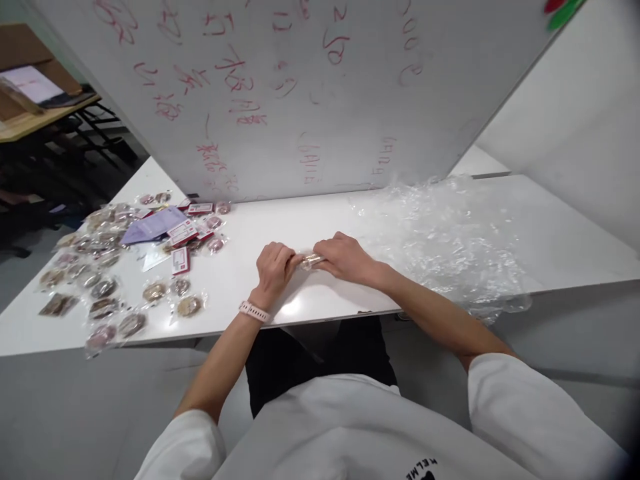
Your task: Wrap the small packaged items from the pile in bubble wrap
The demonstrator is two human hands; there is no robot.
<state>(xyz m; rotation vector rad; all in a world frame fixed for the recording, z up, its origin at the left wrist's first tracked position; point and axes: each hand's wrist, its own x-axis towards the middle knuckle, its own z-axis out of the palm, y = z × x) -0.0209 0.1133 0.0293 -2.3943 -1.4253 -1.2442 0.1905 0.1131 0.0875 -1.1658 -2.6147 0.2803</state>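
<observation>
Near the front edge of the white table [280,223], my left hand [274,268] and my right hand [347,259] grip the two ends of a small clear plastic packet [311,261]. Something brownish shows through its shiny film, too small to name. Both hands have their fingers closed on the packet, and it hides partly behind them. A pale pink band [254,311] circles my left wrist. Close to my right hand lies a heap of clear plastic wrappers [450,247].
Many small wrapped packets [104,288] spread over the table's left part. Red-and-white cards [181,260] and a purple packet [154,225] lie among them. A whiteboard [300,100] with red writing stands at the back. A cardboard box [40,60] sits on a far-left table.
</observation>
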